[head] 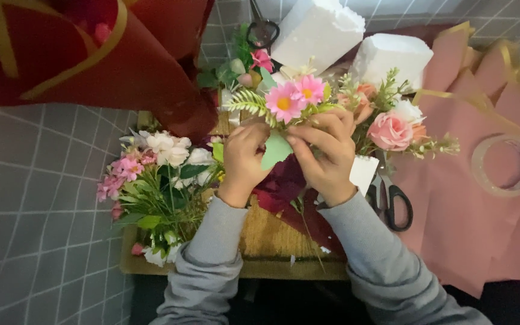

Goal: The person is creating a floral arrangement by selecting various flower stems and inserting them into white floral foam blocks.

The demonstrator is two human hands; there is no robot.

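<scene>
Grey sleeves [212,259] come up from the bottom edge, nearest the camera, and lead to two bare hands that meet over the middle of a woven straw mat [272,241]. Left hand [243,161] has its fingers curled shut around the stems of a small artificial flower sprig [293,99], its fingertips pressing at the base of a pale green leaf [275,150]. Right hand [326,153] is also closed on that sprig, thumb and forefinger pinching just above the leaf. Two pink daisies with yellow centres top the sprig, with a fern frond [249,103] sticking out to the left. Dark red wrapping paper [284,186] lies crumpled under the hands on the mat.

At the mat's left edge lies a bunch of white and pink flowers [151,174] with green leaves. Beside the right hand, toward the mat's right edge, lies a spray with a pink rose [390,131]. Black-handled scissors [392,204] lie just right of the right wrist, on sheets of pink wrapping paper [464,229] that spread to the right. A clear tape roll [504,165] rests on that pink paper. Two white foam blocks [356,42] sit beyond the far edge of the mat, with a second pair of scissors [263,30] beside them. A dark red paper cone with gold trim [85,60] fills the upper left over a grey tiled surface [37,229].
</scene>
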